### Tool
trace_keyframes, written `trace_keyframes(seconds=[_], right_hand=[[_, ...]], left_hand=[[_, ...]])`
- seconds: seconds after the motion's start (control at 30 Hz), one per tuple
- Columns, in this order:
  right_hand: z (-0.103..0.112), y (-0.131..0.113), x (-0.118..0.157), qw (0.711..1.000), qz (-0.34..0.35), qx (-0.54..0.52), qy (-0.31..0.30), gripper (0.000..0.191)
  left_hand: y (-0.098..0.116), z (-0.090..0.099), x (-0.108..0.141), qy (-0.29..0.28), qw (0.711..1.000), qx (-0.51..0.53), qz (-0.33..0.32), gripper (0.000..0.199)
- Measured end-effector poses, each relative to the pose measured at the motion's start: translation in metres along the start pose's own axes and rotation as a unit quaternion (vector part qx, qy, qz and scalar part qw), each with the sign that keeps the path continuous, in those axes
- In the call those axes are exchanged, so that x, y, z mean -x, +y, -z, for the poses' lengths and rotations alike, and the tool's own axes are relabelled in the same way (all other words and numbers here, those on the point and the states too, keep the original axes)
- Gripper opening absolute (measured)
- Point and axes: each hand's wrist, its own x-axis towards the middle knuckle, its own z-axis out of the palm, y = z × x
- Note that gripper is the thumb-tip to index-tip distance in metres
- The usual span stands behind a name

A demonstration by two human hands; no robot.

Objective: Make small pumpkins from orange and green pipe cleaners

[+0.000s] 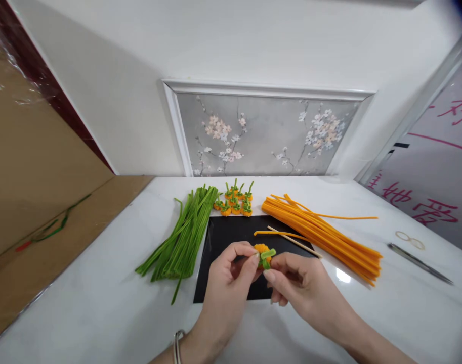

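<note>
Between my two hands, above a black mat (pixel 226 233), is a small orange pumpkin (pixel 261 248) made of pipe cleaner, with a green stem and leaf loops on top. My left hand (pixel 231 275) is closed, thumb and forefinger pinching the pumpkin's left side. On the other side, my right hand (pixel 301 280) pinches at the end of the green pipe cleaner (pixel 266 263) with thumb and forefinger. Its other fingers curl underneath. The pumpkin's lower part is hidden by my fingers. A single orange pipe cleaner (pixel 280 233) and a thin wooden stick (pixel 297 243) lie behind my right hand.
A bundle of green pipe cleaners (pixel 189 237) lies left of the mat, a bundle of orange ones (pixel 325 237) right. Several finished pumpkins (pixel 236 207) stand behind it. Tweezers (pixel 420 264) and thin rings (pixel 410 239) lie far right. A cardboard sheet (pixel 44 222) borders the left.
</note>
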Motion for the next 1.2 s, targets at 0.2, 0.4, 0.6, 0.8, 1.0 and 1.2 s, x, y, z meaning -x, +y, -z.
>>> trace_keyframes(seconds=[0.2,0.4,0.6,0.8,1.0,1.2], right_hand=[[-0.005,0.0,-0.001,0.999,0.003,0.012,0.045,0.022],[0.003,-0.001,-0.001,0.985,0.079,0.141,0.064,0.01],[0.003,0.002,-0.002,0.947,0.153,0.256,0.119,0.015],[0.011,0.004,-0.006,0.991,0.056,0.117,0.044,0.01],[0.025,0.004,-0.007,0.998,0.033,-0.017,0.045,0.021],[0.017,0.0,-0.008,0.999,0.042,-0.002,0.026,0.02]], left_hand=[[-0.006,0.004,0.0,-0.032,0.99,-0.104,-0.085,0.006],[-0.006,0.002,0.004,-0.042,0.972,-0.191,-0.128,0.012],[-0.007,-0.003,0.007,-0.043,0.959,-0.227,-0.164,0.016],[-0.01,-0.001,-0.003,0.0,0.997,-0.07,-0.043,0.005],[-0.008,0.002,-0.009,-0.004,0.997,0.032,0.066,0.016],[-0.002,0.004,-0.005,-0.067,0.996,-0.052,0.041,0.02]])
